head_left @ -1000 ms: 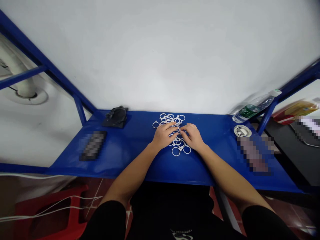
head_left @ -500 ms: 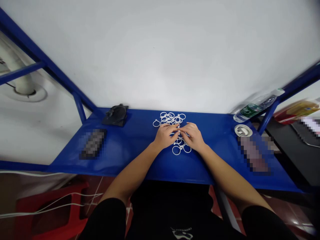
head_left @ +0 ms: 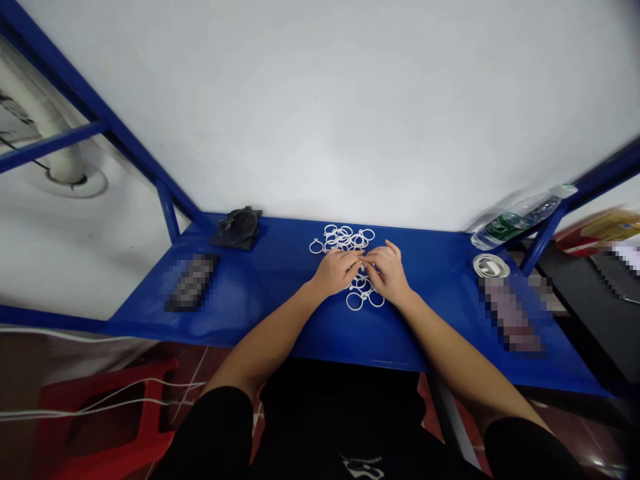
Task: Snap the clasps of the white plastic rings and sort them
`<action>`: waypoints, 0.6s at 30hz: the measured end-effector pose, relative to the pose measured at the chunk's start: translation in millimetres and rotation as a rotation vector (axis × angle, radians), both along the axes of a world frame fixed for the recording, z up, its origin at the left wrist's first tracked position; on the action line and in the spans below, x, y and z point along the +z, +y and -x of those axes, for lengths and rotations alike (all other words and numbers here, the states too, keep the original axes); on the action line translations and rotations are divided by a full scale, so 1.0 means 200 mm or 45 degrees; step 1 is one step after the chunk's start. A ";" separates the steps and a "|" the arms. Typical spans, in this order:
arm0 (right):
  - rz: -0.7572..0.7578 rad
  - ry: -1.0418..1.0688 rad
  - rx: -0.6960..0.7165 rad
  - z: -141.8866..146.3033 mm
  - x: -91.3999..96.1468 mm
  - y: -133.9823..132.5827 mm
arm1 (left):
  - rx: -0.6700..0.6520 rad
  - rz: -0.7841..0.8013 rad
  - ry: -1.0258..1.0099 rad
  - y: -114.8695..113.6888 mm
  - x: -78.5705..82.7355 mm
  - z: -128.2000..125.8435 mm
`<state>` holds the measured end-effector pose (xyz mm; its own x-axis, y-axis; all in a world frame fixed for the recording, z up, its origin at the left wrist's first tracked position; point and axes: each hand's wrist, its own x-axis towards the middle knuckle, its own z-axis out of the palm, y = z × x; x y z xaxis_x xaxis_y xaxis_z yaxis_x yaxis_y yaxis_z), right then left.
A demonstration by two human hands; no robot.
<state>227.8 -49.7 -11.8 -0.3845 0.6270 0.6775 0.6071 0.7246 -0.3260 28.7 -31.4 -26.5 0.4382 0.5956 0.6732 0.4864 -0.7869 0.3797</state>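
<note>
A pile of several white plastic rings lies on the blue table against the white wall. My left hand and my right hand rest on the near part of the pile, fingertips meeting in the middle. Both hands have their fingers curled together in a pinch on a white ring between them. More rings lie loose just in front of my hands.
A dark cloth bundle sits at the back left and a dark flat object nearer left. At right are a plastic water bottle, a round metal tin and a blurred object. A red stool stands below left.
My hands stay on the ring pile, fingertips drawing closer together over the rings. The view has shifted slightly.
</note>
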 end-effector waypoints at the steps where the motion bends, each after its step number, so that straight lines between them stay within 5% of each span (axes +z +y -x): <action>1: 0.010 -0.012 -0.003 0.00 0.00 0.00 | -0.009 0.006 -0.005 0.01 0.00 0.01; 5: 0.010 -0.067 -0.029 -0.04 0.01 0.01 | 0.101 0.018 -0.017 0.08 0.01 0.10; 12: -0.043 -0.241 0.166 -0.08 0.02 0.04 | 0.946 0.414 0.065 0.27 -0.11 0.35; 18: -0.028 -0.229 0.232 -0.06 0.01 0.05 | 0.937 0.572 0.235 0.29 -0.14 0.36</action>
